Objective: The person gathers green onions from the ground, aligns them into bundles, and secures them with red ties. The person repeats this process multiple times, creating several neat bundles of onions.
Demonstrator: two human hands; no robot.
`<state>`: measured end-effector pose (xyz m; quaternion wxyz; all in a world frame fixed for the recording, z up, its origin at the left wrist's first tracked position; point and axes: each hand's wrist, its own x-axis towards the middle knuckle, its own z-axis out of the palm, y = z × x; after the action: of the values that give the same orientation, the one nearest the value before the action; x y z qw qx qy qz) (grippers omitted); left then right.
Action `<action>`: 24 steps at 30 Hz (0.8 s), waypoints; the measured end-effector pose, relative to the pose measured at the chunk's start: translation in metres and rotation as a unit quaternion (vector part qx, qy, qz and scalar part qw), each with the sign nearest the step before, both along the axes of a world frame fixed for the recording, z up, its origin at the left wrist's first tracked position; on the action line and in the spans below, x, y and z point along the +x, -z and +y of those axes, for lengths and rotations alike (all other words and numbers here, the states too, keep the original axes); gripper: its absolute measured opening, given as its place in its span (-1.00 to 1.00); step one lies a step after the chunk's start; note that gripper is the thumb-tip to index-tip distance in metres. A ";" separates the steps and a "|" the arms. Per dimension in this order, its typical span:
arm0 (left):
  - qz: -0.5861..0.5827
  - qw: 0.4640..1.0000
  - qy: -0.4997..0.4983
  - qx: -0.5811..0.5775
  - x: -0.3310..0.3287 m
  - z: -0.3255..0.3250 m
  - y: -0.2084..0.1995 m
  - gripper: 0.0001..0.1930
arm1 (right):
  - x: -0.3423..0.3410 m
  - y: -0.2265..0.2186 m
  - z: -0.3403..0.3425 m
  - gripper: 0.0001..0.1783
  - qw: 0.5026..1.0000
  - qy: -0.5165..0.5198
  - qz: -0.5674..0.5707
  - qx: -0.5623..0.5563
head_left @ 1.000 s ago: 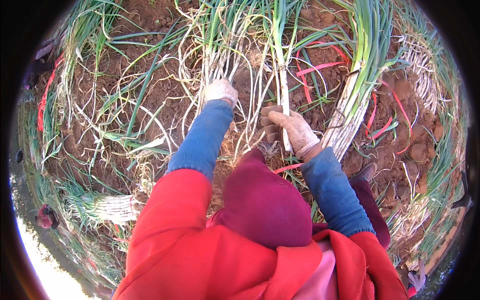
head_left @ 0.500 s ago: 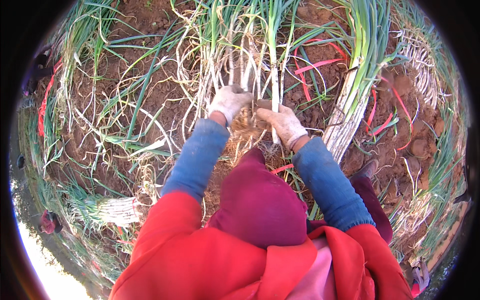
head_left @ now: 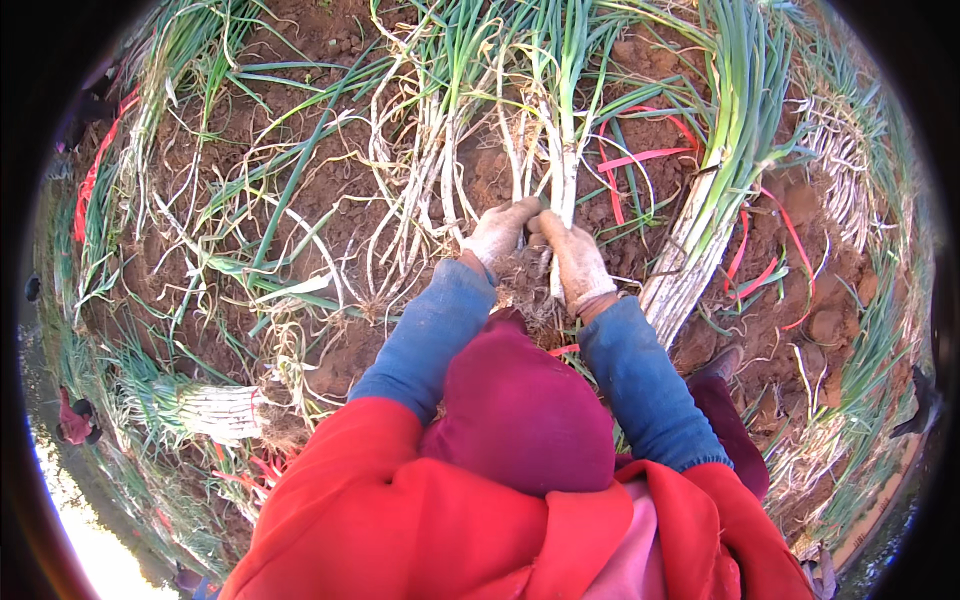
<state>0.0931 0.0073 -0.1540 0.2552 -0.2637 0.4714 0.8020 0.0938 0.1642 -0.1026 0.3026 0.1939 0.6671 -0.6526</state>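
Observation:
My gloved left hand (head_left: pixel 497 235) is closed around the lower white stalks of thin green onions (head_left: pixel 512 165), near their roots. Beside it, almost touching, my gloved right hand (head_left: pixel 575 260) is closed on a thicker green onion (head_left: pixel 566 175), its leaves pointing away from me. The roots below my hands are partly hidden by the fingers. Just left of my hands, more loose green onions (head_left: pixel 425 190) lie on the soil, with dry leaves tangled among them. Right of my hands rests a large bundle of green onions (head_left: pixel 690 255), white ends toward me.
Red ribbons (head_left: pixel 645 158) lie on the soil between my hands and the large bundle. Another bundle (head_left: pixel 220 412) is at the lower left. More onions (head_left: pixel 845 170) line the far right. My knee (head_left: pixel 525 410) is close below my hands. Other people (head_left: pixel 75 418) show at the left rim.
My left hand has moved right and nearer to me, away from the loose onions, which now lie apart from it. Both hands are closer together; the stalks at my right hand have shifted slightly right.

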 end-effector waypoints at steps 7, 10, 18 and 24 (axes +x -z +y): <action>-0.195 0.956 -0.159 -0.154 0.016 -0.045 0.000 -0.74 | -0.045 -0.056 0.047 -0.39 0.982 0.155 0.087 -0.066; -0.140 0.980 -0.137 -0.029 0.021 -0.054 -0.011 -0.86 | -0.043 -0.071 0.055 -0.38 0.992 0.050 0.094 0.067; 0.057 0.986 -0.022 0.153 -0.058 0.050 0.034 -0.47 | 0.002 -0.034 0.046 -0.56 0.983 0.030 -0.045 -0.174; 0.076 0.982 -0.020 0.173 -0.121 0.125 0.028 -0.68 | -0.058 -0.143 0.046 -0.62 0.955 0.057 -0.096 -0.276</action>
<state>-0.0280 0.1322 -0.1815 0.2444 -0.1628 0.3381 0.8941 0.0363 0.2098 0.0406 0.3688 0.2023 0.4163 -0.8061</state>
